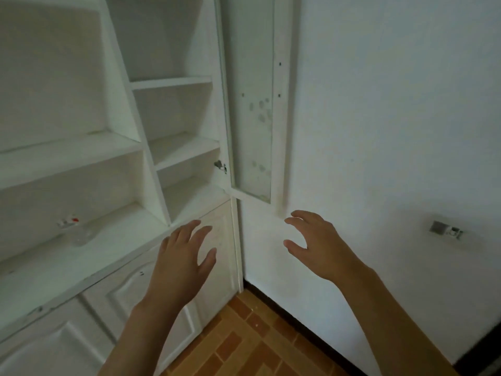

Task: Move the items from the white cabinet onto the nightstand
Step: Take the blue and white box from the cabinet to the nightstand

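The white cabinet fills the left half of the view, with bare open shelves above a wide ledge. A small clear object with a white and red top, blurred, stands on that ledge at the left. My left hand hovers with fingers spread in front of the ledge's right end, holding nothing. My right hand is raised with fingers relaxed and apart, close to the lower edge of the open glass-panelled cabinet door, holding nothing. The nightstand is out of view.
The open door stands swung out against the white wall at the right. Closed lower cabinet doors sit under the ledge. A wall socket is at the right. Brown tiled floor lies below.
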`<action>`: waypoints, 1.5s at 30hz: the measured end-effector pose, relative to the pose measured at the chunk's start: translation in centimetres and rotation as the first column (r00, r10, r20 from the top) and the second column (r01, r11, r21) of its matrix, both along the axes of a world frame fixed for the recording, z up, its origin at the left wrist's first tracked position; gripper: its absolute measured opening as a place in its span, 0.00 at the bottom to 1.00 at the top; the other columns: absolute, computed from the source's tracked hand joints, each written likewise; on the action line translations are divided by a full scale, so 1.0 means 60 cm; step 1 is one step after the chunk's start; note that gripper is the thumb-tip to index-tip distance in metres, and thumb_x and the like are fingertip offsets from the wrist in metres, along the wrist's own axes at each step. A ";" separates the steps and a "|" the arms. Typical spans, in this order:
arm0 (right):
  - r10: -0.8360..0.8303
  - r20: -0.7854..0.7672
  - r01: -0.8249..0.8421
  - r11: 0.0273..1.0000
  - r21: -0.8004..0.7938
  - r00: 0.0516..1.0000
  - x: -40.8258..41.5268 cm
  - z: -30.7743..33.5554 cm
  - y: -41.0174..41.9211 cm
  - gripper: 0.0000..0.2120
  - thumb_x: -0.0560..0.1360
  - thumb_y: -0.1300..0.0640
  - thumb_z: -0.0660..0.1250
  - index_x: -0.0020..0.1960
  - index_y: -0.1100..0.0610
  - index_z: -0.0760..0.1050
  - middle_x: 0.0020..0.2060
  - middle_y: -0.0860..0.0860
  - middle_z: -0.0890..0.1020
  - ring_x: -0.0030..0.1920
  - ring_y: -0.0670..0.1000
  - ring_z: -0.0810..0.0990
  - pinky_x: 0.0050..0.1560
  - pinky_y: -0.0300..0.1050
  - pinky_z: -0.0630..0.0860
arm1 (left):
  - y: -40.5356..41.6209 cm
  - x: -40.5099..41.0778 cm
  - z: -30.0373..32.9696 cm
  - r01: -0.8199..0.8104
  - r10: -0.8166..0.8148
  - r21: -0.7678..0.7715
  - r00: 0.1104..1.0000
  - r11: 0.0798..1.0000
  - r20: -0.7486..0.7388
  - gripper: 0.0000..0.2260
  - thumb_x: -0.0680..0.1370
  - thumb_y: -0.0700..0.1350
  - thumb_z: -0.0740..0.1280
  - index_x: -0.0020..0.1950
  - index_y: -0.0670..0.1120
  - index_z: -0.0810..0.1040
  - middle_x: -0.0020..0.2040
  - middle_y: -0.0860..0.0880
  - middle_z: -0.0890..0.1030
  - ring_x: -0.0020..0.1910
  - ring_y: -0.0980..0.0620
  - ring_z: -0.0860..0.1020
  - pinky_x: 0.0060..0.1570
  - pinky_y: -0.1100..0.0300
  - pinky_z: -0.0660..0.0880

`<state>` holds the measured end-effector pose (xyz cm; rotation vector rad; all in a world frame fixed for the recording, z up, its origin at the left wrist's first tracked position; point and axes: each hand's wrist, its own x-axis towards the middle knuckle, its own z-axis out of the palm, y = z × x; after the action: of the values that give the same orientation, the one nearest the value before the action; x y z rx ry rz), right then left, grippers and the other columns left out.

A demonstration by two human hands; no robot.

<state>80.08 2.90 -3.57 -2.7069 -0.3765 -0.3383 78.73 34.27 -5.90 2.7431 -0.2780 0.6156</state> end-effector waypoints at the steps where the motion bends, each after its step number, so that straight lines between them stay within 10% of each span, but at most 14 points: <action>1: 0.019 0.004 -0.019 1.000 -0.002 1.000 0.023 0.005 0.013 0.25 0.82 0.42 0.63 0.77 0.47 0.68 0.78 0.45 0.66 0.78 0.47 0.62 0.77 0.49 0.59 | 0.011 0.014 0.003 -0.016 0.016 0.003 1.000 1.000 -0.002 0.22 0.82 0.58 0.64 0.75 0.54 0.72 0.77 0.50 0.70 0.75 0.47 0.68 0.75 0.43 0.65; 24: 0.431 0.197 -0.443 0.896 0.020 0.881 0.654 0.162 0.192 0.26 0.81 0.43 0.66 0.77 0.47 0.69 0.78 0.44 0.66 0.77 0.44 0.60 0.77 0.49 0.60 | 0.140 0.470 0.164 -0.331 0.318 0.072 0.935 0.941 0.155 0.23 0.81 0.57 0.64 0.76 0.54 0.71 0.78 0.50 0.69 0.76 0.47 0.66 0.76 0.44 0.63; 45: 0.479 0.521 -0.513 0.854 -0.090 0.707 0.871 0.511 0.318 0.24 0.81 0.42 0.66 0.76 0.46 0.70 0.76 0.44 0.67 0.76 0.45 0.64 0.75 0.51 0.66 | 0.256 0.682 0.553 -0.380 0.199 0.225 0.802 0.897 0.564 0.25 0.81 0.59 0.57 0.77 0.55 0.67 0.78 0.49 0.67 0.77 0.47 0.65 0.77 0.43 0.62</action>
<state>132.32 21.99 27.09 -2.2760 -1.2053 -0.9124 119.65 49.62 27.30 2.8923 -0.0698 1.5559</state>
